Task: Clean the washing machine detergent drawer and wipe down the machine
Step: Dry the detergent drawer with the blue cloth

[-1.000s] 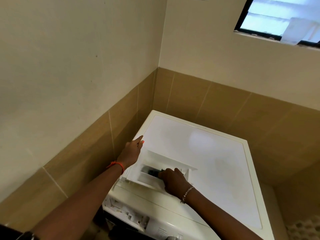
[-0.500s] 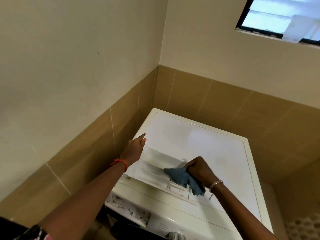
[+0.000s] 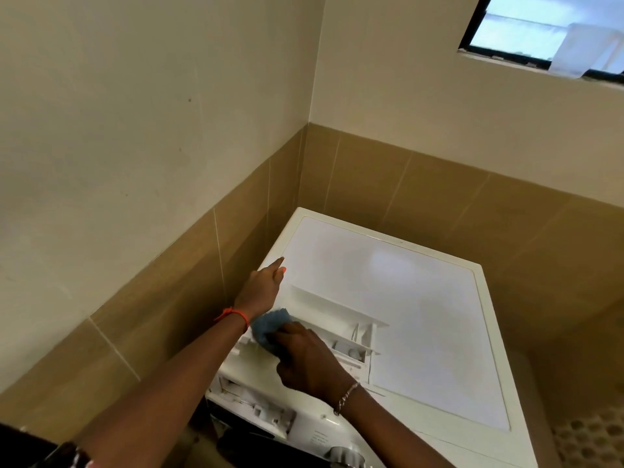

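Detergent drawer (image 3: pixel 324 307) is lying out of its slot on washer top (image 3: pixel 422 315), front-left. L hand (image 3: pixel 261 287) is bracing its left edge, fingers straight. R hand (image 3: pixel 304 359) is gripping blue cloth (image 3: pixel 268 325), scrubbing drawer's left end. Step: drawer wipe, prob mid-way. Next needs cloth worked into small compartments (image 3: pixel 351 349), then machine panels.

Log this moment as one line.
step: wiping drawer | left hand: braces drawer on washing machine top | right hand: grips blue cloth, rubbing drawer's left end
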`<state>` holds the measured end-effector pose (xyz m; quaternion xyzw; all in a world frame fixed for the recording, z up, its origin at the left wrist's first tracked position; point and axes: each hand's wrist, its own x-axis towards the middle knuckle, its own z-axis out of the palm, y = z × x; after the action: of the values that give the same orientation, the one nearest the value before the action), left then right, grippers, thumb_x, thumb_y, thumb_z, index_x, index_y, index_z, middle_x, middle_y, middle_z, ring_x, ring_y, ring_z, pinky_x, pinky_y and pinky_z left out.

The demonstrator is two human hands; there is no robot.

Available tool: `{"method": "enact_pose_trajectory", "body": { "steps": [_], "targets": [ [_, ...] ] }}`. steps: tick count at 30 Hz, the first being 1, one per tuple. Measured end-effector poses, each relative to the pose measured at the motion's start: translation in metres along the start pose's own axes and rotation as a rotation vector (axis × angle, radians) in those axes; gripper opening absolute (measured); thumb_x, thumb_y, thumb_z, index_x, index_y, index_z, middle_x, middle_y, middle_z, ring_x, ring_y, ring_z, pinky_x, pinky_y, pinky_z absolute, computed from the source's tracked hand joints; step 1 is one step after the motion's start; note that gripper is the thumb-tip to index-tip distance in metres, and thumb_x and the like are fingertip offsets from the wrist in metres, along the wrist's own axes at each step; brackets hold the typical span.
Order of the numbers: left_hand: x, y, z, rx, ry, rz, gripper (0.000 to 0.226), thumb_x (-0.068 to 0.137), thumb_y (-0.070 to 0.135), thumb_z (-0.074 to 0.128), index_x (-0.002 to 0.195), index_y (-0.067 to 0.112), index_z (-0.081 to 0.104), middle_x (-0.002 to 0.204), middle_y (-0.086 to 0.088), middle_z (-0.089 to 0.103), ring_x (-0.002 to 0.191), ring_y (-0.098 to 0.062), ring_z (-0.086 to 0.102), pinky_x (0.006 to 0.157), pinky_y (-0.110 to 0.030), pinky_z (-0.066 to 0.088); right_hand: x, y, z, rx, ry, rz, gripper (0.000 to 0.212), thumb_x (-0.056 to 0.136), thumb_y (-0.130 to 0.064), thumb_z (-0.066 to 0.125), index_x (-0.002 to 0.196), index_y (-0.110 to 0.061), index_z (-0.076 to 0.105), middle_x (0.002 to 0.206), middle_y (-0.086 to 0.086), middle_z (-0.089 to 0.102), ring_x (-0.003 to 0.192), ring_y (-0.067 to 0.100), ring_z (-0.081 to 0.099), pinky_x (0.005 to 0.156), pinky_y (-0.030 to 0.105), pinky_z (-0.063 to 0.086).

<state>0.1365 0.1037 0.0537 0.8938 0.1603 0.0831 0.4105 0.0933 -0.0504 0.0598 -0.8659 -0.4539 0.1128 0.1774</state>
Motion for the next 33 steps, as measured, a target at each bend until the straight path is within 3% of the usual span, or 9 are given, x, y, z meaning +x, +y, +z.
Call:
{"method": "enact_pose_trajectory", "body": {
  "steps": [5,11,15,19,23,26,28,30,33],
  "targets": [
    [0.0,0.001,-0.001,0.004,-0.01,0.006,0.043,0.101,0.026,0.03,0.142,0.014,0.036,0.121,-0.016,0.061,0.098,-0.028,0.061,0.09,-0.036,0.048,-0.005,0.009,-0.007,-0.186,-0.019,0.034,0.025,0.077,-0.006,0.05,0.1,-0.005,0.06,0.105,0.014,0.062,0.098,0.03,0.055,0.079,0.031,0.037],
    [0.003,-0.004,-0.001,0.0,-0.016,0.017,0.043,0.101,0.026,0.031,0.141,0.011,0.038,0.1,-0.017,0.064,0.078,-0.021,0.055,0.078,-0.035,0.05,-0.017,0.026,-0.013,-0.247,-0.112,0.137,0.035,0.082,-0.006,0.046,0.115,-0.01,0.057,0.112,0.013,0.059,0.101,0.029,0.056,0.087,0.03,0.038],
    [0.004,-0.006,-0.001,-0.003,-0.012,0.012,0.043,0.101,0.027,0.031,0.14,0.011,0.039,0.105,-0.022,0.063,0.091,-0.032,0.059,0.083,-0.04,0.049,-0.04,0.047,-0.009,-0.189,0.008,0.091,0.039,0.081,-0.004,0.045,0.115,-0.014,0.06,0.112,0.009,0.061,0.104,0.026,0.055,0.086,0.029,0.039],
    [0.004,-0.007,-0.001,0.006,-0.027,0.013,0.043,0.101,0.027,0.031,0.141,0.012,0.038,0.11,-0.022,0.063,0.1,-0.035,0.057,0.088,-0.042,0.05,-0.066,0.063,-0.002,-0.124,0.221,0.081,0.037,0.065,-0.004,0.055,0.09,-0.025,0.07,0.085,-0.004,0.069,0.077,0.016,0.063,0.068,0.017,0.042],
    [0.005,-0.006,0.0,-0.004,0.006,0.016,0.043,0.101,0.027,0.032,0.141,0.014,0.038,0.116,-0.019,0.063,0.096,-0.028,0.059,0.089,-0.035,0.047,-0.094,0.085,-0.001,0.279,0.38,0.352,0.037,0.069,-0.003,0.049,0.083,-0.033,0.067,0.074,-0.026,0.061,0.071,0.003,0.061,0.064,0.01,0.043],
    [0.006,-0.009,0.001,0.001,0.007,-0.015,0.043,0.101,0.029,0.031,0.14,0.016,0.04,0.109,-0.019,0.065,0.096,-0.03,0.058,0.086,-0.035,0.045,-0.103,0.103,-0.008,0.724,0.543,0.698,0.032,0.076,0.011,0.046,0.071,-0.011,0.069,0.053,-0.004,0.06,0.046,0.019,0.059,0.041,0.03,0.046],
    [0.006,-0.009,0.002,-0.007,-0.003,-0.063,0.044,0.1,0.031,0.032,0.139,0.013,0.041,0.111,-0.02,0.064,0.108,-0.036,0.055,0.091,-0.04,0.044,-0.11,0.115,-0.014,1.018,0.691,0.93,0.018,0.078,0.013,0.044,0.07,0.008,0.06,0.055,0.019,0.052,0.048,0.029,0.054,0.049,0.034,0.043],
    [0.008,-0.006,0.002,0.009,-0.013,-0.14,0.049,0.1,0.036,0.031,0.133,0.004,0.048,0.109,-0.021,0.063,0.11,-0.035,0.055,0.09,-0.04,0.044,-0.116,0.127,-0.016,1.22,0.767,1.126,0.011,0.078,0.011,0.049,0.072,0.005,0.055,0.07,0.021,0.052,0.061,0.03,0.051,0.057,0.036,0.043],
    [0.007,-0.004,-0.002,0.0,-0.032,-0.216,0.052,0.096,0.043,0.032,0.07,0.004,0.052,0.068,-0.01,0.051,0.065,-0.02,0.051,0.063,-0.028,0.038,-0.108,0.13,-0.015,1.503,0.634,1.324,0.01,0.075,0.009,0.055,0.08,0.001,0.056,0.077,0.02,0.058,0.064,0.031,0.054,0.056,0.038,0.049]
  ]
}}
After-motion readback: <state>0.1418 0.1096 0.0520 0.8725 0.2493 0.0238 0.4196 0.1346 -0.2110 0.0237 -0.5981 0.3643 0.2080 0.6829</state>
